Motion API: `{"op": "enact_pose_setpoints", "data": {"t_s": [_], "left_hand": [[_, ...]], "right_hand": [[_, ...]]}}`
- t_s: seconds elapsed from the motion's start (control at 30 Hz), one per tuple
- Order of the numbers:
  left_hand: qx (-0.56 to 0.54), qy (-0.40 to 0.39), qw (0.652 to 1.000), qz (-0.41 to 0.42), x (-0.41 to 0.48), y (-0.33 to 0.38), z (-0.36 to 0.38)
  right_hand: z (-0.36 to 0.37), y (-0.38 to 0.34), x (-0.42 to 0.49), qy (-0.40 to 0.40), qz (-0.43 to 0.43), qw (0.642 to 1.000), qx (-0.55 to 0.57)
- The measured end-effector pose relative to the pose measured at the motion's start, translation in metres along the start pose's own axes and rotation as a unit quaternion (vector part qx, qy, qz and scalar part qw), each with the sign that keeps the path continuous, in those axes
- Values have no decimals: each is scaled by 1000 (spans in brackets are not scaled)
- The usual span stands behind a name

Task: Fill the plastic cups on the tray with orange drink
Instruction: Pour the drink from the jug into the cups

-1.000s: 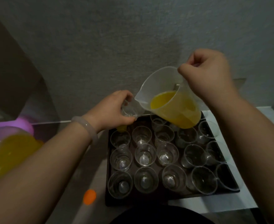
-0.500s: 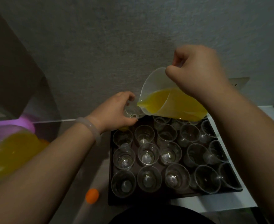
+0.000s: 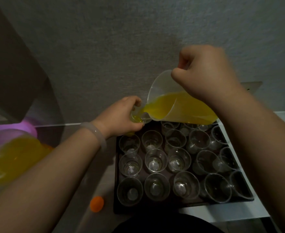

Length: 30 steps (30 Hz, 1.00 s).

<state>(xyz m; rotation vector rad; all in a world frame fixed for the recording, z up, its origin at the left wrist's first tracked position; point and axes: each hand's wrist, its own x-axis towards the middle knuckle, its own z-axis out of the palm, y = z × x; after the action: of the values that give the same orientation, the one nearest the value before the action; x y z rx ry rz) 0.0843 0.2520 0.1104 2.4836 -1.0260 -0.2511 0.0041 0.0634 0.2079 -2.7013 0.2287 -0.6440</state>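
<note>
The cup (image 3: 139,117), gripped in the left hand (image 3: 119,115), sits at nine o'clock from the jug (image 3: 161,91), which the right hand (image 3: 205,78) clasps and tips leftward, spout over its rim.

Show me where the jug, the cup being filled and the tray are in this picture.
jug (image 3: 161,86), head view, on its clear upper wall.
cup being filled (image 3: 138,117), head view, on its side wall.
tray (image 3: 138,209), head view, on its dark front rim.
</note>
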Motion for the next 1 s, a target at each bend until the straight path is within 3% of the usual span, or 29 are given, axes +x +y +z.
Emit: {"op": "enact_pose_setpoints", "data": {"t_s": [1.0], "left_hand": [[17,2,1000,-1,6,-2,4]], "right_hand": [[-4,0,2,8,-33,999,-29]]}}
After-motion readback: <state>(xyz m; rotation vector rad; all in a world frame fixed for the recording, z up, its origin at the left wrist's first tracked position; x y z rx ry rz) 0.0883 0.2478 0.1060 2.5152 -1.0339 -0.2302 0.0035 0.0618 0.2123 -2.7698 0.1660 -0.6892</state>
